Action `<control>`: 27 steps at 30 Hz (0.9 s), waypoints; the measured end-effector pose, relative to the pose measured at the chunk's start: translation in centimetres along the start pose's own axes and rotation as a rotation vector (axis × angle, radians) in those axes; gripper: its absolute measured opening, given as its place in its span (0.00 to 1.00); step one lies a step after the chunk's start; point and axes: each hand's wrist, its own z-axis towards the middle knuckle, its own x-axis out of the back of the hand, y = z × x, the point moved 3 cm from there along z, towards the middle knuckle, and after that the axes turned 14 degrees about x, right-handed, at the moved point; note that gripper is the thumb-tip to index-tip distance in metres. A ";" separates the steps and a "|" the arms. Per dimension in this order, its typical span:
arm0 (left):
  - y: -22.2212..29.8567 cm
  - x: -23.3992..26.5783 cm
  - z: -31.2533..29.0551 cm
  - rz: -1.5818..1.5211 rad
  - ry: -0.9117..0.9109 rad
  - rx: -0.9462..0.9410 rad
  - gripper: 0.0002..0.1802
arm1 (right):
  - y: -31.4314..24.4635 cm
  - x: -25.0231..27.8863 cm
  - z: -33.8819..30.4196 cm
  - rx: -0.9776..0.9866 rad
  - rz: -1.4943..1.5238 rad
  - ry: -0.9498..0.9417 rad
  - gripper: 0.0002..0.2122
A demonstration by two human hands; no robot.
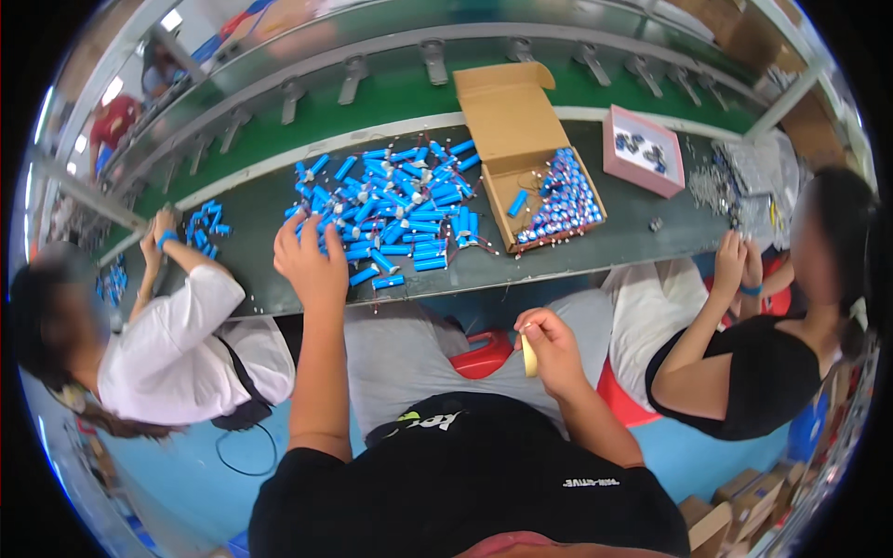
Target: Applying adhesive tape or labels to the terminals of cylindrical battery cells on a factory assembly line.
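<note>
Your left hand (309, 253) was stretched out onto the dark worktable (577, 249), its fingers spread and curled down over the near-left edge of the pile of blue cylindrical cells (395, 209); whether they had actually closed on a cell, I could not tell. Your right hand (549, 349) hung back on your side of that pile, off the table and over your lap, pinching a small roll of yellowish tape (528, 354) between thumb and fingertips. The open cardboard box (521, 130) of packed cells stood just right of the pile, the pink tray (644, 151) further right again. The cells lay loose with thin leads trailing among them. You risked snagging a lead and dragging neighbouring cells off the near table edge if you pulled one out quickly with that hand alone.
</note>
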 end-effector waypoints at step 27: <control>17.6 4.5 -10.7 -0.851 -0.902 -0.590 0.10 | -3.9 0.5 0.7 0.275 -0.367 -0.316 0.09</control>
